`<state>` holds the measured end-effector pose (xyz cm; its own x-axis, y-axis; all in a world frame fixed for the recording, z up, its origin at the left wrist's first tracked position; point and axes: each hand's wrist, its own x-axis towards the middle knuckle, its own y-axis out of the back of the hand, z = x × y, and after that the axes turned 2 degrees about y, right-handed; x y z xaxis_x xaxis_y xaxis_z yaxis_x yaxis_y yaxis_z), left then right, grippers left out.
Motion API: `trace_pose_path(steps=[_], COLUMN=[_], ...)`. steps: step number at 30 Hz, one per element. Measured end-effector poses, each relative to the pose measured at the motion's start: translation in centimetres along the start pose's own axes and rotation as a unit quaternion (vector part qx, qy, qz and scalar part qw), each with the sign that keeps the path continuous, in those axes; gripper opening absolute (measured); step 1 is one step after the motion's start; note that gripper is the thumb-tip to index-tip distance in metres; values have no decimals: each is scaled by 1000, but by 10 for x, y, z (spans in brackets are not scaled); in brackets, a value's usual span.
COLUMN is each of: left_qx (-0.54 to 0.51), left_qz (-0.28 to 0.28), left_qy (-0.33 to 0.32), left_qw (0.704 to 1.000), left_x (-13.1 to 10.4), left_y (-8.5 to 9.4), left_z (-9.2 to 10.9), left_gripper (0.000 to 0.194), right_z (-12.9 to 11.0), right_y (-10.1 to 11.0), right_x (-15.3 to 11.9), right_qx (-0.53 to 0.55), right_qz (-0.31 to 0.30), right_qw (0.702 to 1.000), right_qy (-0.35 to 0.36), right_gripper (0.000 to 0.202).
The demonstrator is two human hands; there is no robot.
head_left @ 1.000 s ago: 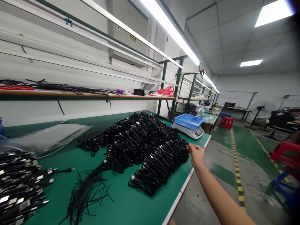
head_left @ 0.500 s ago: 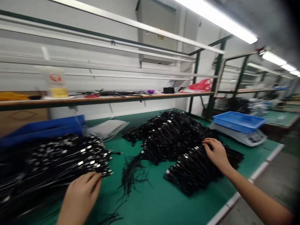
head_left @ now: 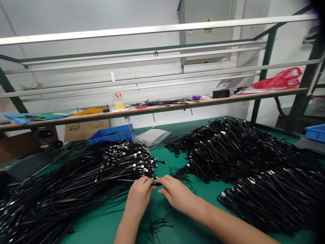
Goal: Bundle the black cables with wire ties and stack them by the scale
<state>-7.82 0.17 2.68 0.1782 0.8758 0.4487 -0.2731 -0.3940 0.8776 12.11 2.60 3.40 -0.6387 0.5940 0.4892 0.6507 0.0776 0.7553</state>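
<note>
Both hands meet at the right edge of a pile of long black cables (head_left: 83,183) with silvery plugs. My left hand (head_left: 141,191) is closed on the end of a black cable (head_left: 157,184). Thumb and fingers of my right hand (head_left: 174,191) are bent round the same cable end from the right. To the right lie a large heap of bundled black cables (head_left: 228,149) and, nearer, a row of bundles (head_left: 276,193). Thin black ties (head_left: 157,227) are scattered on the green table (head_left: 101,223) below my hands.
Behind the cable pile are a blue tray (head_left: 111,134) and a clear plastic bag (head_left: 153,136). A shelf (head_left: 165,109) crosses above the table, with a red bag (head_left: 281,79) on it. At the right edge another blue tray (head_left: 316,132) shows partly.
The view has turned to the left. My right hand has left the bundle row and come beside my left hand, and both now touch a cable end at the left pile.
</note>
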Motion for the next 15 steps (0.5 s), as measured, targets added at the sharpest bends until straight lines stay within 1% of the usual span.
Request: trace_pose_path(steps=[1, 3, 5, 7, 9, 10, 12, 13, 14, 15], left_qx=[-1, -3, -5, -2, 9, 14, 11, 1, -16, -35], left_qz=[-4, -7, -5, 9, 42, 63, 103, 120, 135, 148], left_qy=[6, 21, 47, 99, 187, 239, 337, 374, 400, 416], left_qw=[1000, 1000, 999, 995, 981, 969, 936, 919, 906, 897], left_x=[0, -1, -1, -3, -7, -9, -14, -16, -18, -18], left_y=[1, 4, 7, 11, 18, 22, 30, 34, 38, 41], left_z=[1, 2, -2, -12, -29, -38, -54, -60, -64, -65], left_gripper=[17, 16, 14, 13, 16, 19, 25, 29, 31, 31], right_z=[2, 3, 3, 4, 9, 14, 25, 32, 38, 44], right_y=[-6, -13, -12, -2, 17, 28, 52, 63, 73, 80], right_x=[8, 20, 24, 21, 13, 7, -7, -13, -19, -24], right_qx=[4, 5, 9, 14, 19, 26, 65, 108, 176, 256], right_qz=[0, 13, 35, 62, 106, 137, 220, 259, 291, 311], right_qw=[1000, 1000, 999, 998, 994, 990, 970, 953, 928, 896], right_qy=[8, 16, 15, 11, -2, -17, -78, -118, -155, -187], right_gripper=[25, 22, 21, 22, 24, 23, 21, 21, 24, 28])
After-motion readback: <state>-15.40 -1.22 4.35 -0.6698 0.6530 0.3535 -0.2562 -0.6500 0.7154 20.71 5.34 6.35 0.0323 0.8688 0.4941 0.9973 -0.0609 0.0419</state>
